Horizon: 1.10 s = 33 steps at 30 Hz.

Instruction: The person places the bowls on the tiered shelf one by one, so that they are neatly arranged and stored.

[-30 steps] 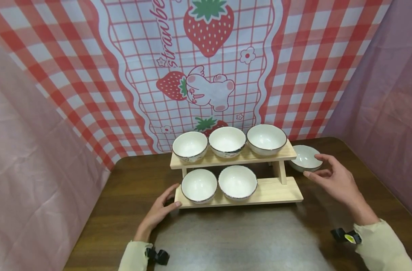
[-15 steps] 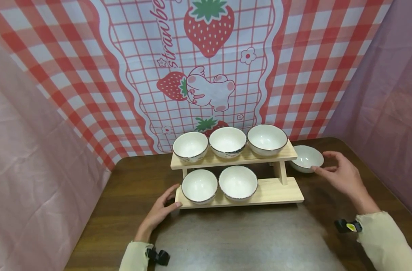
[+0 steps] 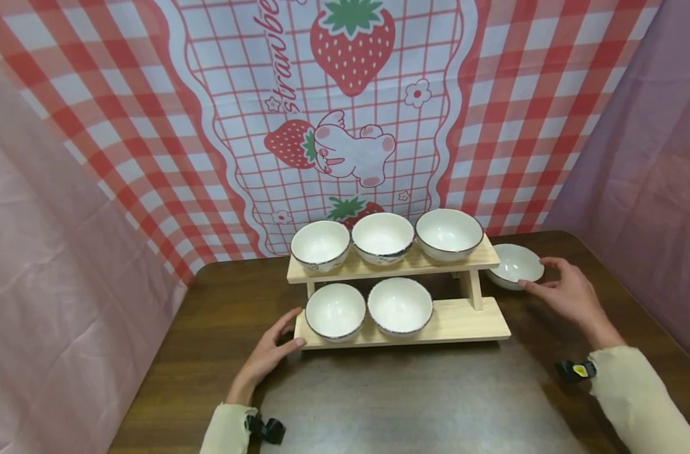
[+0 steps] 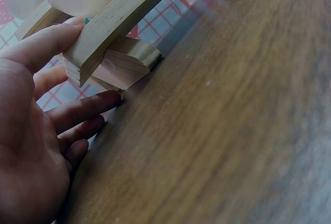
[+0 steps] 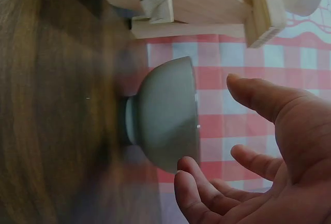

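Note:
A two-tier wooden bowl rack (image 3: 458,321) stands on the table. Three white bowls sit on its upper shelf, the rightmost a dark-rimmed bowl (image 3: 448,233); two more, including a left bowl (image 3: 335,311), occupy the lower shelf. My left hand (image 3: 268,350) holds the lower shelf's left end, thumb at the front corner and index finger at the back; its other fingers extend loosely in the left wrist view. Right of the rack, a bowl (image 5: 168,113) stands upright on the table. My right hand (image 3: 569,299) is beside it, thumb and fingers spread apart near the rim.
The brown wooden table (image 3: 390,403) extends in front of the rack. A red-checked strawberry cloth (image 3: 350,139) hangs close behind it. Pink drapes flank both sides, including the right drape (image 3: 646,176). The lower shelf's right end holds no bowl.
My right hand has shifted slightly right, its thumb and index finger drawing back from over the table bowl to its near right rim. My left hand stays at the rack's end.

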### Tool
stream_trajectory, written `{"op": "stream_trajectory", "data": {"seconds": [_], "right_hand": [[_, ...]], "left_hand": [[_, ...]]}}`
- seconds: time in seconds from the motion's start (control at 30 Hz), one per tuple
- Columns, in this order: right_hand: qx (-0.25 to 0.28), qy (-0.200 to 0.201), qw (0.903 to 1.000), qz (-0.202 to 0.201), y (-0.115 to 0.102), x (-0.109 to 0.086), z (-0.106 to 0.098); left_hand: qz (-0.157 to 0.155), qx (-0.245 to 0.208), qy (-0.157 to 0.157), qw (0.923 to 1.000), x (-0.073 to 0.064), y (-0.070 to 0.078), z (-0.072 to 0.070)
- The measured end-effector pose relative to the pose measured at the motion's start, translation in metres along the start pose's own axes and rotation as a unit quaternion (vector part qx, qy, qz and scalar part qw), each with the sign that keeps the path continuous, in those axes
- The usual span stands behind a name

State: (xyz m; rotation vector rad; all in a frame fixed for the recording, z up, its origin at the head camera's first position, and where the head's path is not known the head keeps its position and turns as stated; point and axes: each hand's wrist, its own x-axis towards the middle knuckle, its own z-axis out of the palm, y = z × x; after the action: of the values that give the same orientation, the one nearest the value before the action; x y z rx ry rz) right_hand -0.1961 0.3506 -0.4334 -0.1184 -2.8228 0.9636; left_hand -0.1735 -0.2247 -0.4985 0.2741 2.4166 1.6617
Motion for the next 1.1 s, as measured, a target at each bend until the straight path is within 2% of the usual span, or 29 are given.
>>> {"op": "stream_trajectory", "data": {"seconds": [0.2,0.47,0.7,0.83,1.1], "right_hand": [[-0.004,0.002,1.0,-0.005,0.008,0.004,0.01],[-0.013,-0.001,0.9999,-0.007,0.012,0.009,0.022],[-0.005,0.005,0.9998,-0.017,0.016,0.014,0.035],[-0.002,0.016,0.9997,-0.017,0.017,0.013,0.04],[0.008,0.052,0.9986,0.01,0.014,0.011,0.046]], "left_hand": [[0.0,-0.002,0.006,1.0,0.0,0.0,0.0],[0.011,-0.007,0.0,0.9999,0.0,0.0,0.0],[0.009,-0.006,-0.002,0.9999,-0.001,0.001,0.001],[0.005,-0.006,0.0,1.0,-0.001,0.0,0.001],[0.01,-0.01,-0.002,0.9999,-0.001,0.0,0.0]]}}
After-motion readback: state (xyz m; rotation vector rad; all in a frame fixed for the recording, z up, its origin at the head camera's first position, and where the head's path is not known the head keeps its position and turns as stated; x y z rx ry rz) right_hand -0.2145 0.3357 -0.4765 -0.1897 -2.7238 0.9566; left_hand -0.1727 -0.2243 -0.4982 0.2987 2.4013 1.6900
